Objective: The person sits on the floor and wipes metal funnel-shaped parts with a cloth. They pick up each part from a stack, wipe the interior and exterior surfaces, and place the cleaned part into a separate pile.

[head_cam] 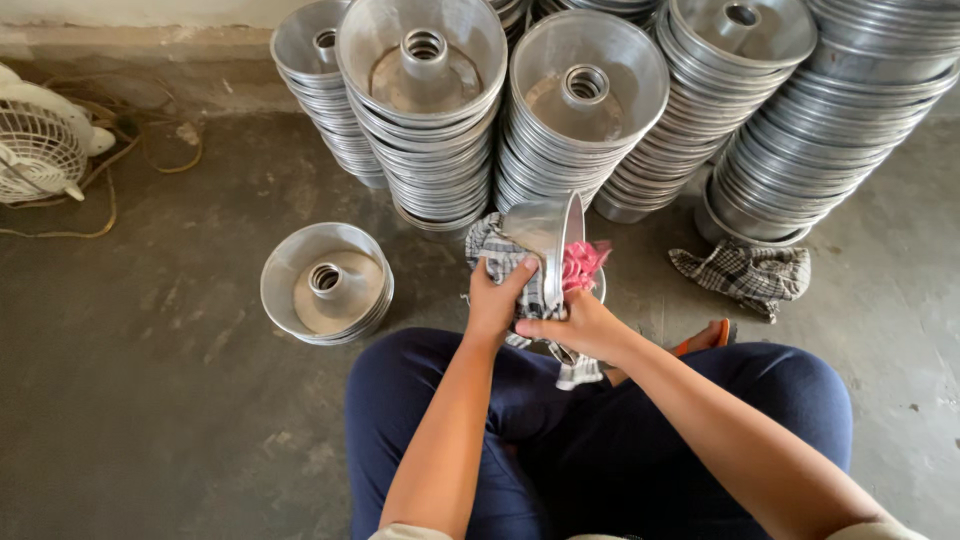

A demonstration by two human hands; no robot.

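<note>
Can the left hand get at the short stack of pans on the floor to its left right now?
Probably not at once: the left hand is gripping a cloth against the held pan. The floor toward the short stack looks bare.

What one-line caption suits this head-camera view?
Both hands, left and right, wipe a metal tube pan with checked cloth.

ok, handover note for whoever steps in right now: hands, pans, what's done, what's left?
Left hand: grips the checked cloth against the metal pan, which stands on edge over the lap.
Right hand: holds the same pan's lower rim, pink cloth beside it.
Small pan pile on the floor to the left; tall pan stacks by the wall ahead; spare checked cloth to the right.
Done versus left: cannot tell which pile is wiped.
</note>
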